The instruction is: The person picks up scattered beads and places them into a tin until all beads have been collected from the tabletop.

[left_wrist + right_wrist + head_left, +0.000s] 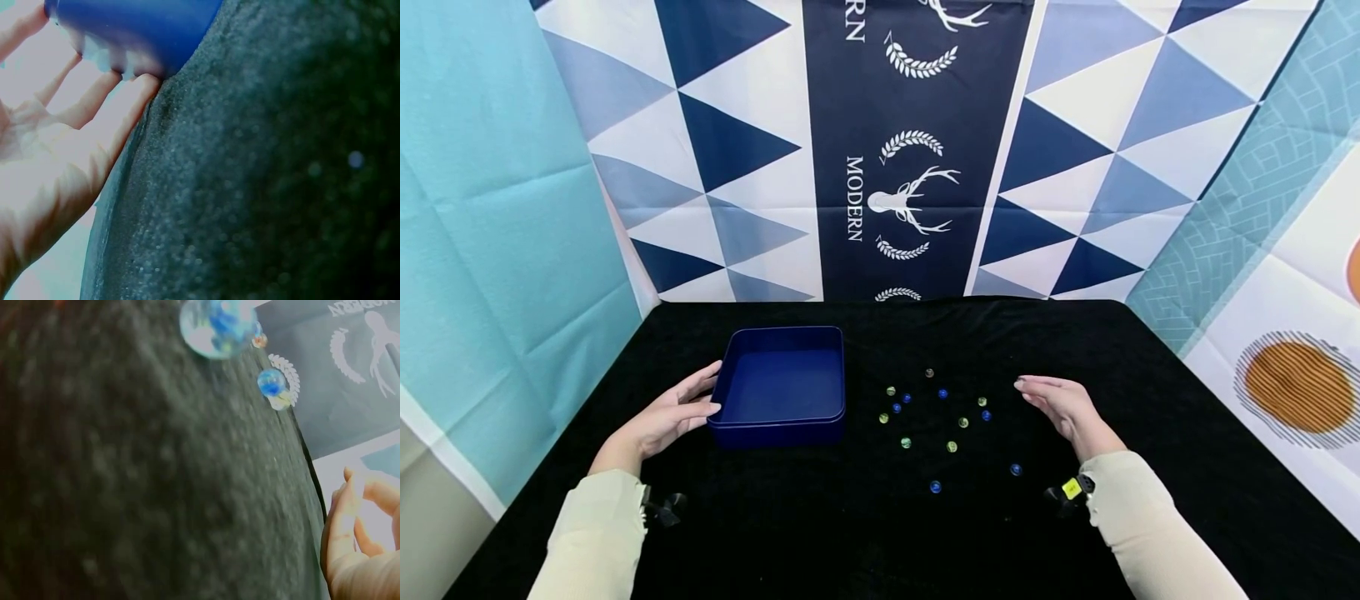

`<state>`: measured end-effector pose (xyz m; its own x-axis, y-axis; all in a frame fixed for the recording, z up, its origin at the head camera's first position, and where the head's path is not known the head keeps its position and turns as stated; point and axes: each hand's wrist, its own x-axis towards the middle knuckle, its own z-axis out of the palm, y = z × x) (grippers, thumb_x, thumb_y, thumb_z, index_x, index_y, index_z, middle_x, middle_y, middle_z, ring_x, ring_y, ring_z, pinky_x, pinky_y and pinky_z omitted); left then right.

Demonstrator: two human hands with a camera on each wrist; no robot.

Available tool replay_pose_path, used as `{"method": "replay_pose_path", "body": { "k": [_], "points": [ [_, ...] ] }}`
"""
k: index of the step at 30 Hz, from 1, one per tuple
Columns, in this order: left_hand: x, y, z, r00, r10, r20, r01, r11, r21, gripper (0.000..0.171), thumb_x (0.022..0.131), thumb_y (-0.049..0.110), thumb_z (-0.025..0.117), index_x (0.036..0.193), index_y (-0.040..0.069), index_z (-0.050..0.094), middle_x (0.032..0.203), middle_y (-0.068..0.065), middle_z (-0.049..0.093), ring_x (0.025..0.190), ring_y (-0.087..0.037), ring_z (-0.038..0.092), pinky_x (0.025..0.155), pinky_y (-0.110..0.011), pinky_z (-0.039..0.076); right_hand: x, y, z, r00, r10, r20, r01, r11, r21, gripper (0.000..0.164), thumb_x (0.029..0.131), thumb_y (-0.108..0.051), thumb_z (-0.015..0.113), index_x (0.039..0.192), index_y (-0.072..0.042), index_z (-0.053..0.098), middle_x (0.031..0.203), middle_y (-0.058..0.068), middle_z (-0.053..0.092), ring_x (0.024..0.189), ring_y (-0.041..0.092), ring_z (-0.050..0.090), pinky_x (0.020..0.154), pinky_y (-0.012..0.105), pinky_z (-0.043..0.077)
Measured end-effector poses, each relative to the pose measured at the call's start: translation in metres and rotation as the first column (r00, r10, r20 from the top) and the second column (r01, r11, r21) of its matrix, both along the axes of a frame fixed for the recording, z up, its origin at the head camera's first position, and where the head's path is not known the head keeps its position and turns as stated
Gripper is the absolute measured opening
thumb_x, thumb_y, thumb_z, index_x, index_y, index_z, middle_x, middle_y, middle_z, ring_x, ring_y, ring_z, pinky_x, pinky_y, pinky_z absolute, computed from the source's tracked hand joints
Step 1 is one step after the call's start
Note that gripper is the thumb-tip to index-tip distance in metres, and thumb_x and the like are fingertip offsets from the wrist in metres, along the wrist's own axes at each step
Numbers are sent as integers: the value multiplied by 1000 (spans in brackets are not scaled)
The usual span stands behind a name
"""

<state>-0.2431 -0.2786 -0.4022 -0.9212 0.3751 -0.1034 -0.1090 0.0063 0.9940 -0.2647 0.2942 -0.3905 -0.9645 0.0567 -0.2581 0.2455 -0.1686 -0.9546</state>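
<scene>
A dark blue square box (784, 383) without a lid stands on the left half of the table, with nothing inside. My left hand (664, 415) is at the left side of it, fingers extended. In the left wrist view the fingertips of the left hand (69, 150) touch the lower wall of the box (144, 31). Right of the box lie several small glass marbles, among them a blue marble (936, 487) and a yellow-green marble (952, 447). Just right of the marbles is my right hand (1066, 408), its fingers loosely bent and holding nothing. A blue-and-clear marble (219, 326) shows large in the right wrist view.
Black cloth (775, 525) covers the table. Patterned fabric (917, 150) hangs behind its far edge, with light blue fabric (490, 200) at the left. A blue marble (1016, 470) lies nearest the right wrist's strap device (1070, 490).
</scene>
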Motion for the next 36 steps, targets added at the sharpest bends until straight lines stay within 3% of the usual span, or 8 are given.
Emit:
{"method": "replay_pose_path", "body": {
  "k": [20, 23, 28, 31, 36],
  "points": [
    [-3, -1, -1, 1000, -7, 9, 7, 1000, 13, 79, 90, 5, 56, 150, 9, 4, 152, -23, -1, 136, -41, 3, 88, -23, 43, -17, -37, 10, 999, 33, 5, -33, 999, 26, 13, 80, 5, 65, 82, -7, 69, 77, -5, 67, 74, 3, 64, 74, 18, 48],
    [-3, -2, -1, 1000, -9, 8, 9, 1000, 18, 79, 90, 5, 56, 150, 9, 5, 152, -23, 0, 136, -41, 4, 88, -23, 43, -19, -42, 11, 999, 37, 4, -37, 999, 35, 14, 81, 5, 65, 94, 0, 67, 78, -5, 67, 73, 3, 64, 74, 18, 48],
    [-4, -2, -2, 1000, -11, 7, 11, 1000, 14, 78, 91, 5, 55, 150, 10, 5, 152, -23, 0, 136, -41, 5, 87, -22, 43, -23, -52, 11, 999, 41, -15, -40, 999, 24, 37, 81, 6, 65, 116, 13, 55, 78, -4, 67, 74, 4, 64, 73, 18, 49],
    [-4, -1, -1, 1000, -9, 8, 9, 1000, 15, 79, 90, 5, 56, 150, 9, 5, 152, -23, 0, 136, -41, 5, 87, -22, 43, -24, -57, 10, 999, 36, -18, -35, 999, 7, 39, 81, 6, 65, 117, 15, 53, 78, -4, 67, 73, 4, 63, 72, 18, 49],
    [-2, -1, -1, 1000, -1, 16, 1, 1000, 15, 79, 90, 4, 56, 150, 9, 5, 152, -23, 1, 136, -40, 7, 88, -23, 43, -26, -65, 9, 1000, 24, -6, -24, 1000, -6, 25, 80, 7, 66, 105, 8, 63, 78, -3, 67, 73, 4, 63, 71, 17, 49]
  ]
}}
